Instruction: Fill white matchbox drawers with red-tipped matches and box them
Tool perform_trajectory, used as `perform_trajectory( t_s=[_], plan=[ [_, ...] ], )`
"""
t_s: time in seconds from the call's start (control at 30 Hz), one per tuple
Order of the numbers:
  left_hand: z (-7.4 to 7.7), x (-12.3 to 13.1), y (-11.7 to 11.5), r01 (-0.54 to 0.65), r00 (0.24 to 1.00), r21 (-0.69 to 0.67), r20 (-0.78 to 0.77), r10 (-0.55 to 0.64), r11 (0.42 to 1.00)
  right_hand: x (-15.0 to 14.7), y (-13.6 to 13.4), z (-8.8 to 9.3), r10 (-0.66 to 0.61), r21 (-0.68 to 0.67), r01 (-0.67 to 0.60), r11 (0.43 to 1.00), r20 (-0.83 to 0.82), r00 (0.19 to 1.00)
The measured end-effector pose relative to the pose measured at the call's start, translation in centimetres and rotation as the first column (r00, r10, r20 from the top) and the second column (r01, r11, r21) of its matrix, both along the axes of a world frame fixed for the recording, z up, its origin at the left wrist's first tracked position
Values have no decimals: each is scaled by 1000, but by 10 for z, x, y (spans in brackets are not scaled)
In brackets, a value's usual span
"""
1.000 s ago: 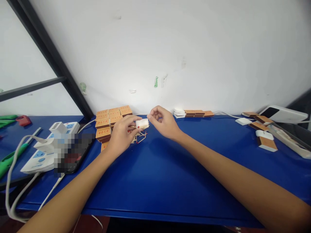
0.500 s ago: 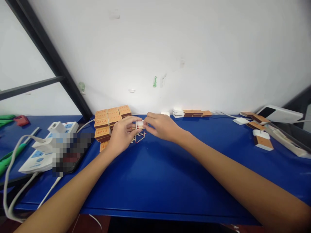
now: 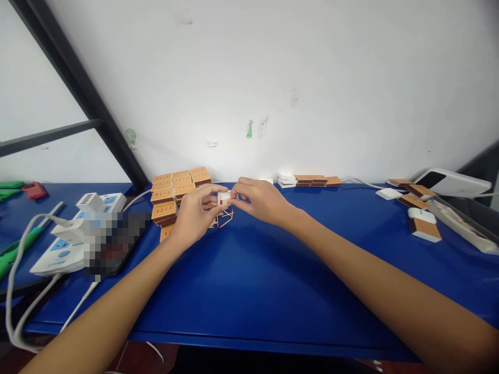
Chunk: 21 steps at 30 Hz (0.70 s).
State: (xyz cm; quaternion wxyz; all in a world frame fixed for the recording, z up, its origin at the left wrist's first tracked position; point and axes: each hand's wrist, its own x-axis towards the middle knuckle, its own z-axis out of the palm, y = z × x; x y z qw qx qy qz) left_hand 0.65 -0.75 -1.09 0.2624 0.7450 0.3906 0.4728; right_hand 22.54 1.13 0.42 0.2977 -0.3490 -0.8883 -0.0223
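My left hand point(image 3: 197, 210) is closed around the left end of a small white matchbox tray point(image 3: 225, 195), held just above the desk. Inside the tray show matches point(image 3: 223, 201) with red heads toward the left. At the tray's right end my right hand point(image 3: 259, 200) is closed, its thumb and fingers pinching the matches' pale ends. Loose matches point(image 3: 225, 219) lie scattered on the blue desk below the hands. Stacked matchboxes point(image 3: 163, 210) with orange tops stand left of my left hand, partly hidden by it.
A row of matchboxes point(image 3: 317, 181) and white trays point(image 3: 286, 179) lies along the wall. Further right are more matchboxes point(image 3: 424, 228) and a white device point(image 3: 454, 182). On the left lie a power strip point(image 3: 58, 259), a dark phone point(image 3: 128, 239) and white cables point(image 3: 17, 291).
Red match heads now show inside the tray, where it looked mostly white before. My right hand has shifted slightly over the tray; the left hand keeps its hold.
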Motion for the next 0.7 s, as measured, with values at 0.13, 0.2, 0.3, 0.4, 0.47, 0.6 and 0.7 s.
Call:
perform_trajectory(
  t_s=[0.13,0.2,0.3,0.4,0.47,0.6,0.7],
  plan=[
    [0,0,-1,9,1000,11,-19,-9,1000,0,0,0,0,17,0,1000,30,1000],
    [0,1,-2,12,1000,16,-29,-11,1000,1,-1,0,-5,32,3,999,50,999],
    [0,1,-1,12,999,5,-37,-11,1000,0,-2,0,-18,47,15,999,63,998],
    [1,1,-1,-3,999,8,-53,3,1000,-1,-3,0,-19,51,15,999,69,997],
    [1,1,0,-7,998,9,-61,8,1000,-1,-3,0,-12,56,9,998,63,998],
    [0,1,-2,11,998,-27,-57,-13,1000,1,0,-1,7,57,-10,998,44,999],
    [1,1,-3,2,998,-22,-63,-3,1000,2,1,-1,22,32,-23,999,42,999]
  ],
)
